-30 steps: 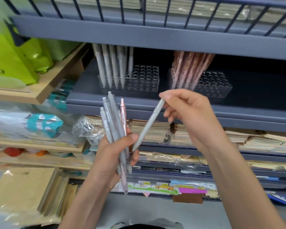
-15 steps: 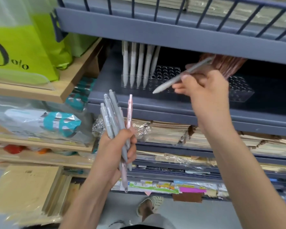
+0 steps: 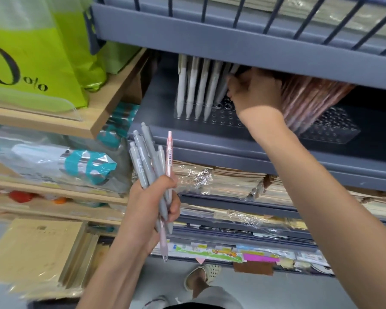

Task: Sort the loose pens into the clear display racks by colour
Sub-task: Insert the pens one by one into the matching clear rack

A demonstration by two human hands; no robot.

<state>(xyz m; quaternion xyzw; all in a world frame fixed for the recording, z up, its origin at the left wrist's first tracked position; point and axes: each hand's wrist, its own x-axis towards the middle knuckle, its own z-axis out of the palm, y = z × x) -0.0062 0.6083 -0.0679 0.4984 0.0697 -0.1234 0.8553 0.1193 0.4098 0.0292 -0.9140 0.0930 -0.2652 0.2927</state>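
- My right hand (image 3: 255, 93) is up under the shelf lip, fingers curled and pinching the upper end of a single grey pen (image 3: 222, 85). The pen slants down and away from my fingertips to their left.
- Its tip sits at the holes of the clear grey rack (image 3: 221, 118) just below my knuckles. I cannot tell whether it is in a hole yet.
- A row of standing grey pens (image 3: 194, 90) is just beside my fingers, on their left.
- The pink rack (image 3: 334, 129), with its pink pens (image 3: 305, 101), lies on the other side of my wrist, partly hidden behind it.
- My left hand (image 3: 152, 210) is lower down, fist wrapped round a bundle (image 3: 145, 159) of grey pens, with one pink pen (image 3: 169, 157) on its right edge.
- Step in hand, as I judge it: seating this grey pen.
- Next I need to stand it upright, feel it drop into a free hole, let go, then draw another from the bundle.
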